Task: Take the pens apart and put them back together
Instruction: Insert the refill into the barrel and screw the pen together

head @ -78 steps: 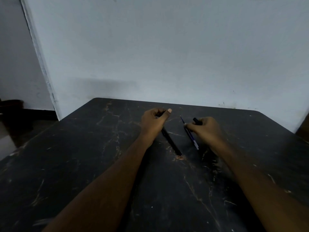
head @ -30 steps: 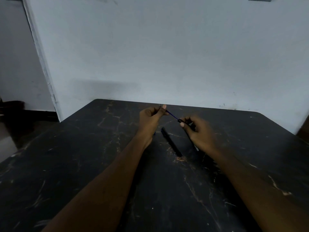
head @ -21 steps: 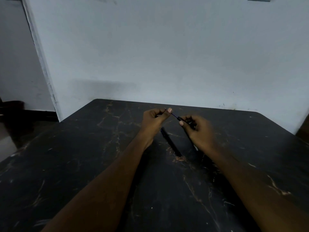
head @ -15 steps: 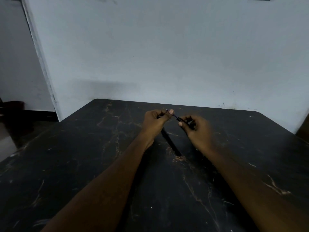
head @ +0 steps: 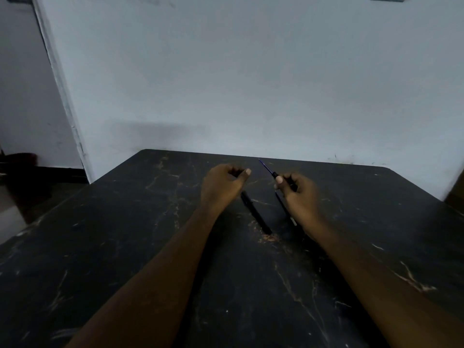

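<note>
Behind everything stands a pale blue-grey wall (head: 251,71). In front of it is a dark desk (head: 113,247) with thin pale lines all over its top. Two bare arms reach out over the desk from the near side.

The left hand (head: 222,187) is near the far middle of the desk. Its fingers are curled in and its thumb (head: 244,174) points to the right. It is dark inside the curl, so I cannot tell if it holds some small thing or nothing.

The right hand (head: 300,197) is close by, with a gap between the two hands. Its thumb and fingers pinch a short black pen part (head: 285,182). A thin blue ink tube (head: 266,167) sticks out of that part and points up and away to the left. Its tip touches nothing.

A black pen (head: 256,213) lies flat on the desk between the two arms. Its far end is just beside the left hand. Its near end stops next to a small orange-brown mark (head: 267,238) on the desk.

A dark blue pen (head: 285,209) with a white bit at its near end runs along the edge of the right hand. I cannot tell if it lies on the desk or is tucked in that hand. The two pens are side by side, a little apart.

At the far left is a white wall corner (head: 62,109) with a dim room past it.
</note>
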`<act>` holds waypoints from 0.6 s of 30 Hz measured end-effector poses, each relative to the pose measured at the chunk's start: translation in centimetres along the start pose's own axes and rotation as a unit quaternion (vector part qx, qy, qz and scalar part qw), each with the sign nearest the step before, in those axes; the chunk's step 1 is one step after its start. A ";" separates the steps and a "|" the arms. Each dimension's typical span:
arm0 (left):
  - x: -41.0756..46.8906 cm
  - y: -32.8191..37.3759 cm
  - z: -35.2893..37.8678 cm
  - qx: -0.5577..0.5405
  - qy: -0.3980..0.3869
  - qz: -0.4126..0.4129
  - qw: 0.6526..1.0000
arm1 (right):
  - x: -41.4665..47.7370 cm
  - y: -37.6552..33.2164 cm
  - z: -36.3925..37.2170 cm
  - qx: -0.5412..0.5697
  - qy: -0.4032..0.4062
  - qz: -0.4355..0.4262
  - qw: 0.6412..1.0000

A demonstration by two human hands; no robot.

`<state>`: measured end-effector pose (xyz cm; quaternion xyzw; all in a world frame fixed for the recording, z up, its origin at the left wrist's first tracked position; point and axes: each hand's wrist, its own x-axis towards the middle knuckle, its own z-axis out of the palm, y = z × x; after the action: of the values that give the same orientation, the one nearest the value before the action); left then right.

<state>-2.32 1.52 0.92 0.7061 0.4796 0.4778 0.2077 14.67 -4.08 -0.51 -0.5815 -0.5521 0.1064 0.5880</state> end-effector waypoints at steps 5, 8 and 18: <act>0.4 -2.3 -1.7 0.209 -0.002 -0.034 0.977 | -0.1 -0.1 -0.1 0.001 -0.004 0.003 1.000; 0.4 -2.5 -2.3 0.219 -0.030 -0.058 0.974 | 0.0 0.0 -0.2 0.003 -0.006 0.005 1.000; 0.5 -2.7 -2.3 0.247 -0.038 -0.065 0.966 | -0.2 -0.3 -0.5 -0.006 -0.011 0.001 1.000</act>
<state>-5.56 2.79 0.15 0.7207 0.6191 0.3029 0.0753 14.88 -4.58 -0.24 -0.5847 -0.5586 0.1098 0.5780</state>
